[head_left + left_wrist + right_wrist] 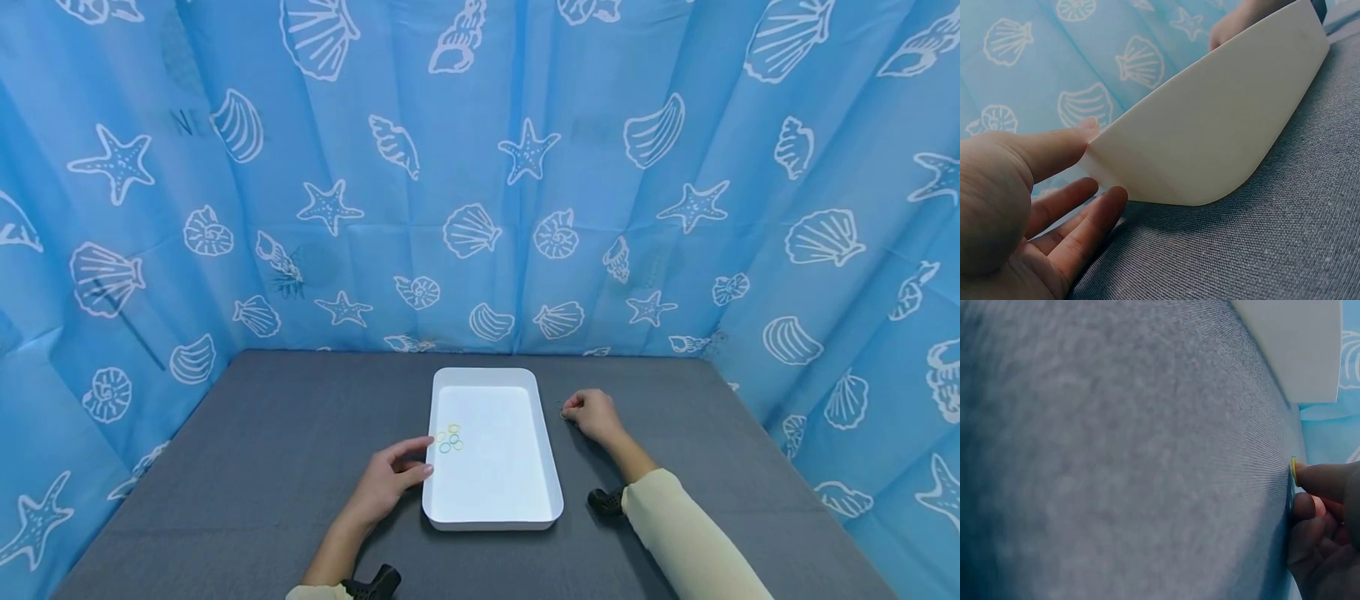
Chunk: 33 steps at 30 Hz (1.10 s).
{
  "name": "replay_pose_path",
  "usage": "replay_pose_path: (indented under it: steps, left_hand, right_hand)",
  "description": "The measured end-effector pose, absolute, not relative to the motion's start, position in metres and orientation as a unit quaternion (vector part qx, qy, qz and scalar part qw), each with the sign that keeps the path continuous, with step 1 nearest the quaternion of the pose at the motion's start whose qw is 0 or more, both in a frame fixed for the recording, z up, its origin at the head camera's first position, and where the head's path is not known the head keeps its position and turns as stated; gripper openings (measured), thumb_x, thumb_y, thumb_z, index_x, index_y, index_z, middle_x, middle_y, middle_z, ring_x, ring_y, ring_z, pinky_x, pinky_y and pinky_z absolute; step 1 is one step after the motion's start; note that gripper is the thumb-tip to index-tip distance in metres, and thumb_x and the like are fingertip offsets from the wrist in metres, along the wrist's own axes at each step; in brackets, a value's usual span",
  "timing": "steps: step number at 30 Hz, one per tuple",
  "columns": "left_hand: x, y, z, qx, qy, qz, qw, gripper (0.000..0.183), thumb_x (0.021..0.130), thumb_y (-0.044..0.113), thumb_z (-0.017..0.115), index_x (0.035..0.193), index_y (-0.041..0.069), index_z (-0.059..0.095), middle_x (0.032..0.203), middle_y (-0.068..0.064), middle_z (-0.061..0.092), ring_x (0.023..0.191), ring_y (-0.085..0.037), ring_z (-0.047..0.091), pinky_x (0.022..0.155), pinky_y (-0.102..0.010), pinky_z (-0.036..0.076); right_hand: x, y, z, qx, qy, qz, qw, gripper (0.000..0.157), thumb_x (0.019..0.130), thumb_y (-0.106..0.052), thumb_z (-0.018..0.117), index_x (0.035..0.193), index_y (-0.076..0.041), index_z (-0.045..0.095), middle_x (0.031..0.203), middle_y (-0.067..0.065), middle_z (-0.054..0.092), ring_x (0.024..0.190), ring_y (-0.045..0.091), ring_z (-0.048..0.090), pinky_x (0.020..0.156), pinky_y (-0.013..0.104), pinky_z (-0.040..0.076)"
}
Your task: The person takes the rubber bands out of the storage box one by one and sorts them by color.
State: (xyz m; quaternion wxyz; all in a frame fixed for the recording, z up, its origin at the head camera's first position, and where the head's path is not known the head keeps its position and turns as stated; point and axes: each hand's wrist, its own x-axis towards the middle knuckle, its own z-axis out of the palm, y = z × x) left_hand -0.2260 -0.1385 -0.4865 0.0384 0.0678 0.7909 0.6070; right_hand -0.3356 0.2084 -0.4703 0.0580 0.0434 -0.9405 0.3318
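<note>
A white rectangular tray (495, 500) lies on the grey cloth. Inside it, near the left wall, several thin yellow and green rubber bands (445, 447) lie close together. My left hand (384, 483) touches the outside of the tray's left wall with fairly straight fingers. In the left wrist view the thumb (1063, 147) reaches the rim, and the other fingertips meet the wall lower down. To the right of the tray, my right hand (594, 414) pinches a small yellow rubber band (1294, 472) close over the cloth. A speck of green shows at the top of that band.
Grey cloth (300, 417) covers the table. A blue curtain (420, 192) with white shells and starfish hangs behind it and along both sides. Black wrist bands (606, 502) are worn by the cream sleeves (690, 525).
</note>
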Motion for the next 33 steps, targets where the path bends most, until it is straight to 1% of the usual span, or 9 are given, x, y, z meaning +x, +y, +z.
replay_pose_path:
  steps: [6,11,18,22,26,30,33]
  left_hand:
    - [-0.227,-0.140,-0.489,0.081,0.782,0.618,0.034,0.042,0.077,0.023,0.064,0.118,0.019,0.053,0.115,-0.008,0.051,0.089,-0.019,0.055,0.070,-0.031,0.044]
    - [-0.226,-0.140,-0.488,0.084,0.780,0.619,0.031,0.041,0.077,0.024,0.064,0.116,0.023,0.053,0.115,-0.007,0.051,0.088,-0.018,0.055,0.070,-0.031,0.044]
    - [-0.225,-0.139,-0.486,0.079,0.781,0.618,0.035,0.042,0.077,0.023,0.065,0.117,0.022,0.053,0.115,-0.007,0.051,0.088,-0.018,0.055,0.070,-0.031,0.044]
    - [-0.225,-0.139,-0.486,0.081,0.782,0.617,0.033,0.041,0.078,0.022,0.064,0.117,0.022,0.053,0.115,-0.007,0.051,0.088,-0.019,0.054,0.071,-0.031,0.044]
    - [-0.225,-0.139,-0.485,0.082,0.782,0.617,0.032,0.041,0.078,0.021,0.064,0.117,0.023,0.053,0.115,-0.007,0.051,0.088,-0.019,0.054,0.071,-0.031,0.044]
    - [-0.225,-0.139,-0.485,0.083,0.782,0.617,0.034,0.040,0.078,0.021,0.064,0.117,0.023,0.053,0.116,-0.008,0.050,0.088,-0.019,0.055,0.070,-0.031,0.044]
    - [-0.224,-0.139,-0.485,0.084,0.781,0.618,0.035,0.041,0.078,0.022,0.064,0.117,0.022,0.053,0.116,-0.008,0.050,0.088,-0.019,0.055,0.070,-0.030,0.044]
  right_hand:
    - [-0.336,0.204,-0.468,0.034,-0.947,0.313,0.059,0.007,0.074,-0.012,0.067,0.070,-0.008,0.064,0.066,0.000,0.058,0.059,0.014,0.049,0.057,0.031,0.039]
    - [-0.336,0.204,-0.467,0.035,-0.947,0.315,0.054,0.007,0.074,-0.013,0.067,0.071,-0.007,0.064,0.067,0.000,0.058,0.059,0.015,0.049,0.057,0.031,0.039]
    - [-0.337,0.208,-0.465,0.031,-0.939,0.337,0.053,0.005,0.074,-0.011,0.067,0.074,-0.006,0.065,0.067,0.000,0.059,0.057,0.013,0.050,0.053,0.029,0.040]
    - [-0.340,0.210,-0.461,0.024,-0.938,0.341,0.058,0.005,0.076,-0.010,0.065,0.076,-0.005,0.065,0.070,0.002,0.059,0.059,0.015,0.051,0.053,0.029,0.040]
    - [-0.343,0.208,-0.452,0.025,-0.940,0.335,0.068,0.005,0.077,-0.010,0.064,0.078,-0.005,0.065,0.073,0.003,0.060,0.064,0.017,0.052,0.057,0.032,0.041]
    - [-0.344,0.203,-0.443,0.024,-0.937,0.343,0.066,0.007,0.079,-0.012,0.062,0.081,-0.006,0.065,0.077,0.004,0.060,0.068,0.018,0.053,0.059,0.033,0.042]
    - [-0.344,0.198,-0.437,0.024,-0.932,0.356,0.062,0.008,0.079,-0.014,0.062,0.083,-0.007,0.064,0.079,0.004,0.060,0.068,0.018,0.053,0.057,0.033,0.042]
